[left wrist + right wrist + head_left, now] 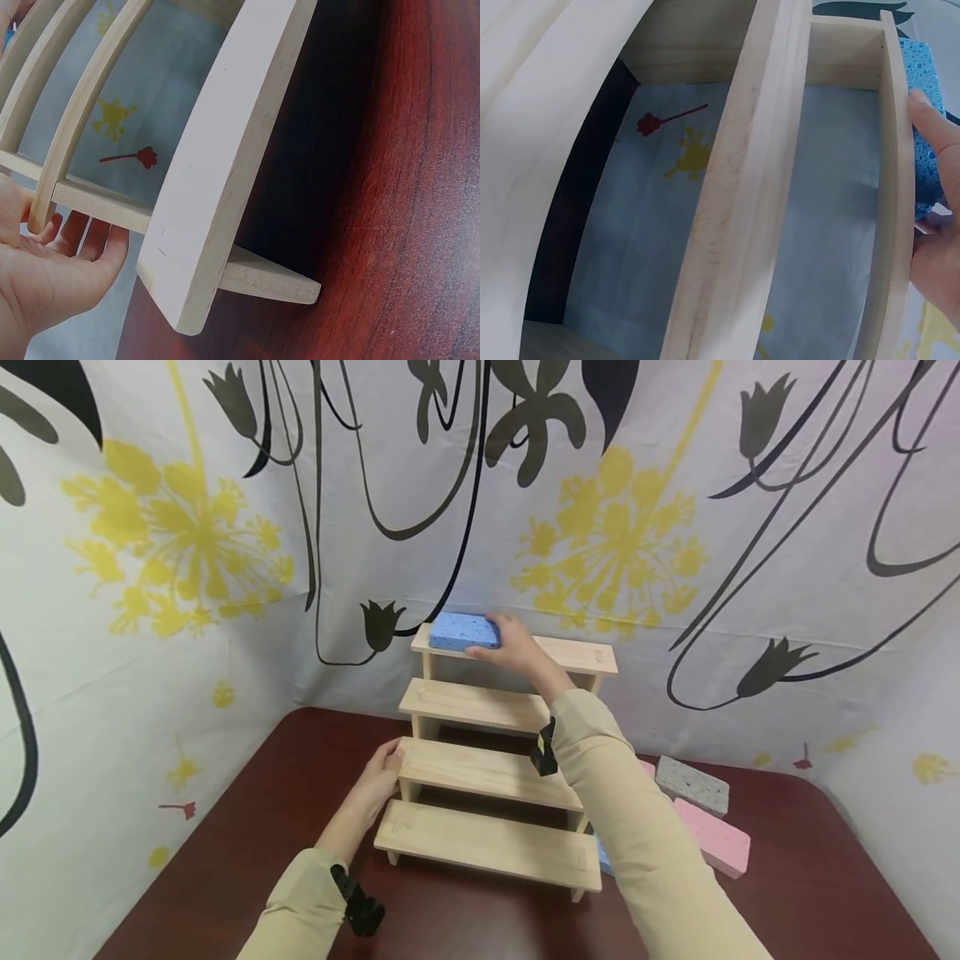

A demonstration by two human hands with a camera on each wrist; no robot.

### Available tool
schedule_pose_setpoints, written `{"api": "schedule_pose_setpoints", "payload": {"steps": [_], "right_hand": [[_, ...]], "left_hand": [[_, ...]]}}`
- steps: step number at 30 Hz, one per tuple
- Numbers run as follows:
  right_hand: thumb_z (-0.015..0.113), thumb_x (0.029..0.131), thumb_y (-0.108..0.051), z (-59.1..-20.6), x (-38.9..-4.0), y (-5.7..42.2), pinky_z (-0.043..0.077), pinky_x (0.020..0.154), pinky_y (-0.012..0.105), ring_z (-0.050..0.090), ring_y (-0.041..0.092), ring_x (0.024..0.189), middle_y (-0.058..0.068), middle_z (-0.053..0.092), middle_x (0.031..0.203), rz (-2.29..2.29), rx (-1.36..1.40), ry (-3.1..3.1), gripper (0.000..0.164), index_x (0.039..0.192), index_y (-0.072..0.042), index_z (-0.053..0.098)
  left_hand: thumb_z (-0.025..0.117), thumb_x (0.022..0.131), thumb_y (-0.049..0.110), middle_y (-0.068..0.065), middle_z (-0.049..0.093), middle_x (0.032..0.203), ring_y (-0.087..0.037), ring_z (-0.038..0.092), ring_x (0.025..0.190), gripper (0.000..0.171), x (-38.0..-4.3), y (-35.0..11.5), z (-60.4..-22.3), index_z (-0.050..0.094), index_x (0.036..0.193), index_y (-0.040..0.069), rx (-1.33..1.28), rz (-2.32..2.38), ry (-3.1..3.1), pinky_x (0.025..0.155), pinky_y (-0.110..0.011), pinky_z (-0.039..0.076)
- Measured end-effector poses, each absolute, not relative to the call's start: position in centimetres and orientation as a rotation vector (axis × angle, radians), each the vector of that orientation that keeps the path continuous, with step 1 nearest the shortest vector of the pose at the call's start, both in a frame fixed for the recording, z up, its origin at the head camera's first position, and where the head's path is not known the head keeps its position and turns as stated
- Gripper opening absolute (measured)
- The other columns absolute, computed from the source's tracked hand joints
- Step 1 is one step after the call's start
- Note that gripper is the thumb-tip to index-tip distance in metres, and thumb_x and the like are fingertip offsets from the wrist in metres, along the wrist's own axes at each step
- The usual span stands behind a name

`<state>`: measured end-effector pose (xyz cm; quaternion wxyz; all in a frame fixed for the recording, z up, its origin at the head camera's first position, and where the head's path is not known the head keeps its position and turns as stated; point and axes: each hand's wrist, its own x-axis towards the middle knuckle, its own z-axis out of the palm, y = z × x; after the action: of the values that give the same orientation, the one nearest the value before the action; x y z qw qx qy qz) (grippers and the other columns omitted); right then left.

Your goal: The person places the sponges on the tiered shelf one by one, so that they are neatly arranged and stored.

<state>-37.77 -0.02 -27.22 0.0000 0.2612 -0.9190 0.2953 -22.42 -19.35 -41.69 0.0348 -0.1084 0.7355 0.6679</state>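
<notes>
A wooden four-step shelf [480,842] stands on the table. On the left part of its top step lies a blue sponge [456,631], a flat porous block. My right hand [517,645] holds the sponge by its right end, thumb along the front side. The right wrist view shows the same blue sponge [924,112] against the top board, with part of my right hand [939,247] cut off at the frame's edge. My left hand [380,777] grips the left end of the second step from the bottom. In the left wrist view, fingers [94,240] curl around the shelf's side.
Right of the shelf lie a grey sponge [693,785] and a pink sponge [716,837]. Another blue piece [603,857] shows partly behind my right sleeve, and a bit of pink peeks out above it. Patterned cloth [450,560] surrounds the dark red table [300,793].
</notes>
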Motion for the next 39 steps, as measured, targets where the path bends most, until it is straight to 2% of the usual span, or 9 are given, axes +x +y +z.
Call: {"api": "schedule_pose_setpoints", "payload": {"steps": [8,13,17,22,26,34,39], "right_hand": [[0.063,0.086,-0.036,-27.7,-37.3,0.9,0.027,0.113,0.042,0.033,0.034,0.131,0.023,0.027,0.142,0.944,0.819,-2.855,0.077,0.142,-0.003,0.023],[0.070,0.080,-0.035,-28.4,-36.6,2.4,0.024,0.115,0.043,0.026,0.034,0.134,0.023,0.018,0.145,1.066,0.761,-2.774,0.090,0.146,-0.010,0.014],[0.072,0.076,-0.041,-28.5,-35.6,3.8,0.025,0.113,0.046,0.026,0.034,0.133,0.022,0.019,0.144,1.091,0.748,-2.743,0.094,0.146,-0.014,0.016],[0.071,0.078,-0.038,-28.0,-34.8,5.2,0.025,0.113,0.049,0.023,0.034,0.135,0.019,0.017,0.147,1.092,0.739,-2.764,0.090,0.146,-0.013,0.017],[0.070,0.080,-0.033,-27.9,-34.4,6.6,0.026,0.112,0.051,0.024,0.035,0.134,0.020,0.018,0.146,1.087,0.713,-2.772,0.086,0.145,-0.009,0.019],[0.068,0.083,-0.030,-28.1,-33.3,8.9,0.034,0.106,0.048,0.031,0.034,0.129,0.020,0.026,0.140,1.116,0.648,-2.757,0.077,0.143,-0.008,0.024],[0.067,0.083,-0.027,-28.1,-32.8,10.7,0.034,0.105,0.050,0.032,0.036,0.127,0.022,0.031,0.137,1.090,0.633,-2.725,0.073,0.142,-0.005,0.028]], "left_hand": [[0.027,0.102,0.021,-0.027,0.031,0.140,-0.040,0.038,0.127,0.047,-22.5,-18.3,-41.7,0.018,0.144,0.004,-0.344,2.074,2.245,0.107,-0.053,0.032],[0.028,0.101,0.024,-0.026,0.030,0.142,-0.039,0.036,0.129,0.048,-22.6,-17.4,-42.1,0.019,0.145,0.006,-0.346,2.067,2.215,0.108,-0.052,0.031],[0.028,0.101,0.024,-0.026,0.029,0.142,-0.039,0.034,0.131,0.047,-22.3,-17.3,-42.3,0.019,0.145,0.006,-0.356,2.059,2.197,0.109,-0.052,0.030],[0.026,0.102,0.021,-0.026,0.025,0.143,-0.040,0.031,0.132,0.047,-22.1,-17.9,-42.0,0.017,0.145,0.005,-0.335,2.086,2.187,0.110,-0.053,0.027],[0.025,0.102,0.022,-0.026,0.021,0.145,-0.039,0.028,0.134,0.048,-22.2,-18.3,-41.8,0.015,0.145,0.005,-0.322,2.087,2.187,0.111,-0.052,0.026],[0.024,0.102,0.024,-0.025,0.017,0.148,-0.038,0.025,0.135,0.049,-22.5,-19.0,-41.3,0.013,0.146,0.005,-0.345,2.103,2.171,0.112,-0.050,0.026],[0.023,0.102,0.024,-0.023,0.015,0.150,-0.037,0.023,0.137,0.050,-22.7,-19.1,-41.2,0.010,0.147,0.007,-0.348,2.110,2.142,0.113,-0.049,0.024]]}}
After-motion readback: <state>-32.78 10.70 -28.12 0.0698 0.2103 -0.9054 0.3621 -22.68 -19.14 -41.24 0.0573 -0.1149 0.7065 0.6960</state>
